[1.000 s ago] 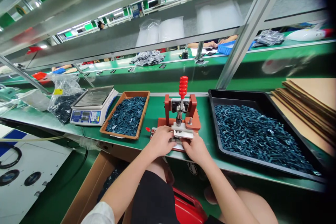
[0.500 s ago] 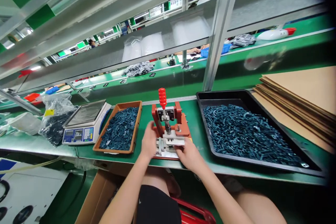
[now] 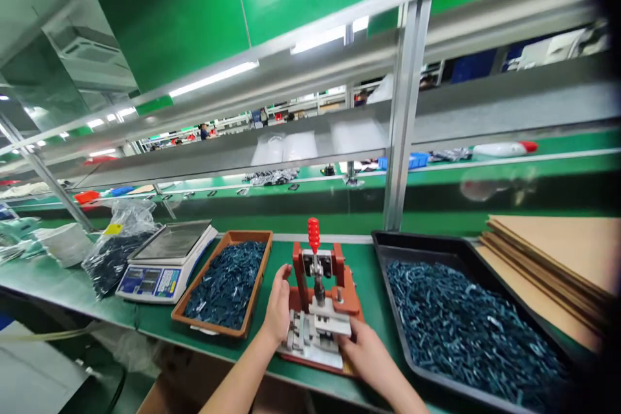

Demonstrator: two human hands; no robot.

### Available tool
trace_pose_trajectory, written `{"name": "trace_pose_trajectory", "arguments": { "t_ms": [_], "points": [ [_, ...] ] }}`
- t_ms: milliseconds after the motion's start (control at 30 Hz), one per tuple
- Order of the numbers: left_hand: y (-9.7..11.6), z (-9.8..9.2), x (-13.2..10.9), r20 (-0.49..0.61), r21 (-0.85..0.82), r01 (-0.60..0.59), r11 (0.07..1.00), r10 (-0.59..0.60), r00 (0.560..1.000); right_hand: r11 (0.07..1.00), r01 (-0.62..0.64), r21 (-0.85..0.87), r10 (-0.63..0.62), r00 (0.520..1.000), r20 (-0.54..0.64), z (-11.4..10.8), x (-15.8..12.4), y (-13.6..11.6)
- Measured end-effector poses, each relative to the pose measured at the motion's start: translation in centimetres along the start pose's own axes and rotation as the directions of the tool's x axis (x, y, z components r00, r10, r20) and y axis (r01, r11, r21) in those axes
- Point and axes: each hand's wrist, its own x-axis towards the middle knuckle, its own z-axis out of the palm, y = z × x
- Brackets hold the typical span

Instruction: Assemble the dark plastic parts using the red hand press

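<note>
A red and silver toggle-clamp fixture stands on the green bench, its red handle upright. My left hand is at the fixture's left side, fingers extended upward and holding nothing visible. On the right, my right hand has its fingers curled at the end of the silver block; whether a small part is between them is hidden. An orange-brown tray of small dark blue pieces is left of the fixture. A large black tray of similar pieces is on the right.
A weighing scale and a plastic bag of dark parts stand at the left. Cardboard sheets are stacked at the far right. A metal post rises behind the bench, with a conveyor beyond.
The view has tilted up, so the bench and fixture sit lower in the picture. My left hand's fingers now point more upward beside the fixture; my right hand remains at its right side.
</note>
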Motion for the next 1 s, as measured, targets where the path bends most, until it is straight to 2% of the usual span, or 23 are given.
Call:
{"name": "trace_pose_trajectory", "arguments": {
  "t_ms": [67, 133, 233, 300, 333, 400, 433, 567, 600, 667, 733, 767, 800, 867, 900, 967, 1000],
  "points": [
    [2.9, 1.0, 1.7, -0.101, -0.031, -0.123, 0.992, 0.119, 0.988, 1.000, -0.003, 0.004, 0.003, 1.000, -0.009, 0.2, 0.3, 0.5],
    [7.0, 2.1, 3.2, -0.125, -0.050, -0.252, 0.967, 0.244, 0.962, 1.000, -0.008, 0.008, 0.008, 1.000, -0.012, 0.3, 0.5, 1.0],
    [13.6, 3.3, 4.3, -0.041, -0.171, -0.322, 0.931, 0.320, 0.947, 1.000, -0.018, 0.011, 0.018, 1.000, -0.017, 0.5, 0.4, 1.5],
    [16.7, 3.8, 4.1, 0.048, -0.240, -0.318, 0.917, 0.338, 0.940, 1.000, -0.020, 0.002, 0.020, 0.999, -0.032, 0.6, 0.2, 1.6],
    [17.5, 4.0, 3.6, 0.110, -0.251, -0.316, 0.915, 0.352, 0.930, 1.000, -0.021, -0.004, 0.021, 0.999, -0.038, 0.7, 0.1, 1.5],
    [17.9, 4.3, 2.1, 0.191, -0.202, -0.368, 0.908, 0.405, 0.894, 0.999, -0.028, -0.016, 0.027, 0.999, -0.041, 0.8, -0.1, 1.1],
    [17.5, 4.4, 1.2, 0.185, -0.167, -0.412, 0.896, 0.439, 0.879, 0.999, -0.034, -0.017, 0.033, 0.999, -0.039, 0.8, -0.2, 0.8],
    [14.0, 5.0, -2.4, -0.007, -0.068, -0.583, 0.810, 0.584, 0.812, 0.998, -0.059, 0.022, 0.060, 0.997, -0.056, 0.8, -0.5, -0.7],
    [13.2, 5.0, -2.8, -0.021, -0.039, -0.604, 0.796, 0.604, 0.797, 0.998, -0.054, 0.037, 0.056, 0.997, -0.057, 0.8, -0.6, -1.0],
    [12.1, 5.0, -2.7, 0.007, 0.033, -0.668, 0.744, 0.668, 0.744, 0.998, -0.033, 0.048, 0.036, 0.997, -0.069, 0.8, -0.8, -1.4],
    [11.9, 4.8, -1.1, 0.071, 0.044, -0.730, 0.682, 0.727, 0.683, 1.000, -0.014, 0.025, 0.016, 0.996, -0.089, 0.8, -0.9, -1.5],
    [12.2, 4.7, 0.2, 0.096, 0.019, -0.726, 0.688, 0.721, 0.686, 1.000, -0.004, 0.004, 0.005, 0.995, -0.103, 0.8, -0.9, -1.5],
    [12.7, 4.7, 1.7, 0.118, -0.019, -0.683, 0.730, 0.680, 0.723, 1.000, 0.007, -0.021, -0.009, 0.993, -0.115, 0.9, -0.9, -1.4],
    [14.1, 4.9, 4.7, 0.168, -0.114, -0.483, 0.868, 0.496, 0.852, 0.997, 0.027, -0.071, -0.036, 0.991, -0.129, 0.9, -1.1, -1.2],
    [14.7, 5.1, 5.9, 0.206, -0.161, -0.364, 0.917, 0.392, 0.897, 0.995, 0.031, -0.096, -0.044, 0.990, -0.134, 1.0, -1.2, -1.1],
    [15.5, 5.2, 7.2, 0.307, -0.239, -0.232, 0.943, 0.299, 0.903, 0.989, 0.021, -0.148, -0.045, 0.987, -0.156, 1.2, -1.7, -0.9],
    [15.5, 5.1, 7.2, 0.285, -0.235, -0.222, 0.946, 0.286, 0.915, 0.985, 0.015, -0.172, -0.044, 0.985, -0.169, 1.3, -1.9, -0.7]
  ]
}}
